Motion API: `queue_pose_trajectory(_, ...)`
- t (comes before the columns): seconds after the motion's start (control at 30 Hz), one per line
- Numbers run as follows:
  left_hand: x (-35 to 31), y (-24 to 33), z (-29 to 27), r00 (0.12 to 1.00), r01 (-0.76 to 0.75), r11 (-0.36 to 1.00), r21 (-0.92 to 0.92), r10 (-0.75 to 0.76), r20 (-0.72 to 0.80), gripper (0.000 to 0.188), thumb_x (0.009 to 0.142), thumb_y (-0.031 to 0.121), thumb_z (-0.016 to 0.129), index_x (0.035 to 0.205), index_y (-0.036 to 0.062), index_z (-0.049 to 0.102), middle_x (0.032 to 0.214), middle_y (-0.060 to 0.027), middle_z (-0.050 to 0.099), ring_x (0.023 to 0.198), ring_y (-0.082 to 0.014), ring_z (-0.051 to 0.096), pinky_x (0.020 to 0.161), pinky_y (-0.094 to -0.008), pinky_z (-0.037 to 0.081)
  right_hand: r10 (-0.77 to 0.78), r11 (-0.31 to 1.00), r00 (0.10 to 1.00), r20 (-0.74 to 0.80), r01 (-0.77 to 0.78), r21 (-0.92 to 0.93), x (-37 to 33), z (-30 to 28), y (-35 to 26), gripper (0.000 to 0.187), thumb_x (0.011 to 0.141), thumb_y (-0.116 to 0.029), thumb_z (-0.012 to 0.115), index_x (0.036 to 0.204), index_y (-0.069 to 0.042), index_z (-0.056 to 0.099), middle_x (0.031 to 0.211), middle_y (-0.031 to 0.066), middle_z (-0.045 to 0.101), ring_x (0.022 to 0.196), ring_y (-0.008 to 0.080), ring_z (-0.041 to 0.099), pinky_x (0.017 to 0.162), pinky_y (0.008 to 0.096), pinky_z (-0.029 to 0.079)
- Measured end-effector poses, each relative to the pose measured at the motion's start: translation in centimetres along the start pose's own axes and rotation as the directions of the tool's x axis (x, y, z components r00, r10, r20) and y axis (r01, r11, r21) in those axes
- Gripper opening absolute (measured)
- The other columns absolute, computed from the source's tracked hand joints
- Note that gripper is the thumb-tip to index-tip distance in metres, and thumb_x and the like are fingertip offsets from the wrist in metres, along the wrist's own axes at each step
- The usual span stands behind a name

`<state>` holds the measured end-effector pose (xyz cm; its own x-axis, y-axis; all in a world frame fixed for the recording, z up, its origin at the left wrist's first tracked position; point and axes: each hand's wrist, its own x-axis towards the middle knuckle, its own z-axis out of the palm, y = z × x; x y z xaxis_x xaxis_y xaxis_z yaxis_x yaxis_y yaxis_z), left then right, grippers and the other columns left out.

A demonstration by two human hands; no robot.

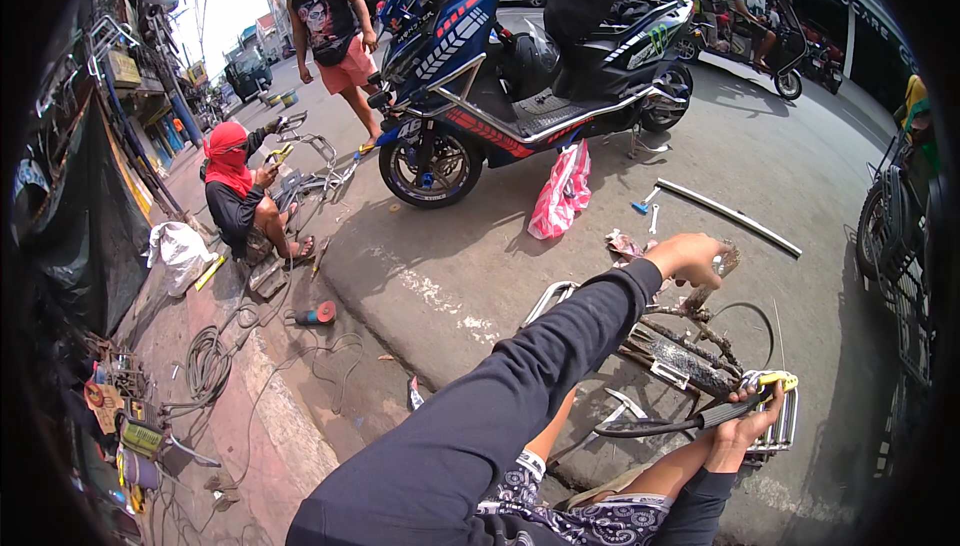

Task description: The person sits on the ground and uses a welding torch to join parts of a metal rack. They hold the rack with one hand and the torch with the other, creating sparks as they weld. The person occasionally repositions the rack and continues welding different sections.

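Note:
My left hand (688, 259) reaches across at the end of a dark sleeve, its fingers closed round the upper end of a rusty, dirt-crusted metal part (700, 298). That part rises from a worn metal frame (685, 359) on the ground in front of me. Nearer to me, my right hand (742, 426) grips a welding electrode holder (735, 411) with yellow jaws and a black handle. A thin electrode rod (779, 331) sticks up from the jaws. The holder's thick black cable (640, 429) runs left over my lap. Silvery bars (785, 428) show beside the right hand.
A blue scooter (470, 106) stands ahead, with a striped plastic bag (562, 191) beside it. A metal tube (730, 217) and a wrench (654, 218) lie on the road. Left are an angle grinder (312, 315), coiled cables (210, 361) and a crouching person (235, 191).

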<state>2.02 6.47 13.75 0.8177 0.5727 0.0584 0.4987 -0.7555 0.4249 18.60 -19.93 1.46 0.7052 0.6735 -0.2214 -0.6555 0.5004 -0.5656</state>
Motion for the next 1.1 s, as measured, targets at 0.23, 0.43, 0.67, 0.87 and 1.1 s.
queue_pose_trajectory(0.23, -7.1, -8.6, 6.6, 0.962, 0.231, 0.972, -0.048, -0.221, 0.158, 0.068, 0.084, 0.04, 0.082, 0.14, 0.0048, 0.066, 0.128, -0.0259, 0.072, 0.119, -0.0379, 0.07, 0.101, -0.0477, 0.055, 0.039, 0.999, 0.999, -0.036, -0.038, 0.019, 0.2, 0.5, 0.6, 0.037, 0.099, -0.049, 0.07, 0.106, -0.013, 0.064, 0.078, 0.002, 0.058, 0.061, 0.0121, 0.054, 0.053, 0.0263, 0.046)
queue_pose_trajectory(0.43, -9.1, -7.9, 4.0, 0.975, 0.149, 0.989, -0.005, -0.146, 0.169, 0.071, 0.081, 0.046, 0.085, 0.139, 0.0075, 0.068, 0.127, -0.0236, 0.073, 0.119, -0.0374, 0.07, 0.102, -0.0479, 0.055, 0.002, 1.0, 1.0, -0.012, -0.002, -0.005, 0.4, 1.4, 1.6, 0.036, 0.099, -0.048, 0.07, 0.105, -0.013, 0.064, 0.076, 0.0026, 0.058, 0.061, 0.0124, 0.055, 0.053, 0.0259, 0.046)
queue_pose_trajectory(0.67, -10.2, -8.0, 3.5, 0.969, 0.201, 0.977, -0.077, -0.186, 0.164, 0.077, 0.079, 0.046, 0.088, 0.143, 0.0091, 0.066, 0.128, -0.0212, 0.073, 0.119, -0.0376, 0.07, 0.101, -0.0478, 0.055, -0.01, 0.998, 0.999, -0.044, 0.007, -0.061, 0.1, 2.3, 2.7, 0.037, 0.097, -0.048, 0.072, 0.103, -0.012, 0.064, 0.075, 0.0016, 0.057, 0.06, 0.0122, 0.054, 0.052, 0.0254, 0.045)
queue_pose_trajectory(0.87, -10.3, -6.7, 3.8, 0.973, 0.167, 0.985, -0.043, -0.158, 0.167, 0.076, 0.078, 0.045, 0.088, 0.141, 0.0071, 0.067, 0.132, -0.0214, 0.073, 0.123, -0.038, 0.069, 0.103, -0.0481, 0.055, 0.026, 0.998, 0.999, 0.04, -0.023, -0.063, -0.8, 1.9, 2.2, 0.039, 0.097, -0.05, 0.073, 0.107, -0.013, 0.062, 0.078, 0.0011, 0.058, 0.06, 0.0103, 0.055, 0.052, 0.025, 0.045)
queue_pose_trajectory(1.1, -9.5, -5.8, 4.9, 0.978, 0.088, 0.996, -0.028, -0.081, 0.191, 0.072, 0.079, 0.045, 0.088, 0.138, 0.0071, 0.069, 0.124, -0.0221, 0.075, 0.118, -0.038, 0.071, 0.099, -0.0484, 0.056, -0.018, 0.997, 0.992, 0.124, 0.028, -0.074, -2.2, 1.3, 0.1, 0.038, 0.1, -0.049, 0.073, 0.114, -0.015, 0.062, 0.081, 0.0007, 0.062, 0.057, 0.009, 0.058, 0.049, 0.0235, 0.049)
